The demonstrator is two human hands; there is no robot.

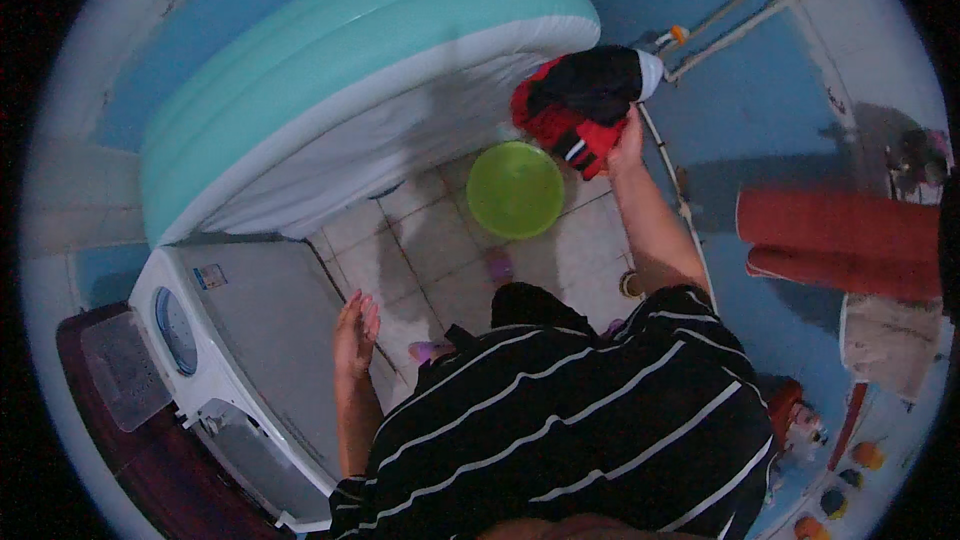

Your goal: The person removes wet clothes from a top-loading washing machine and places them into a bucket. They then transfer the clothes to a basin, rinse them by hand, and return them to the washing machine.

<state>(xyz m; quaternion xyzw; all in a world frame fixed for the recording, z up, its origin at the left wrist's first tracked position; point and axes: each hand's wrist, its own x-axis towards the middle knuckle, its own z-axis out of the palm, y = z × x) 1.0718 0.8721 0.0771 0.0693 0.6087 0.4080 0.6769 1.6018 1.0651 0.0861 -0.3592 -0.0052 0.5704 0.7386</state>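
My right hand (pixel 628 144) grips a red and black cloth garment (pixel 581 94) with a white end, held up over the tiled floor. Part of the garment hides my fingertips. Just below and to its left, a green plastic basin (pixel 515 190) sits on the floor. My left hand (pixel 358 328) holds nothing and has its fingers apart. It hangs beside the grey side of a white twin-tub washing machine (pixel 262 315), seemingly not touching it.
A turquoise inflatable pool (pixel 375 30) leans on its side against the blue wall. Pipes (pixel 757 11) run along the wall at the upper right. Red rolled or folded material (pixel 840 240) hangs at the right. A dark red surface (pixel 142 457) lies beyond the washing machine.
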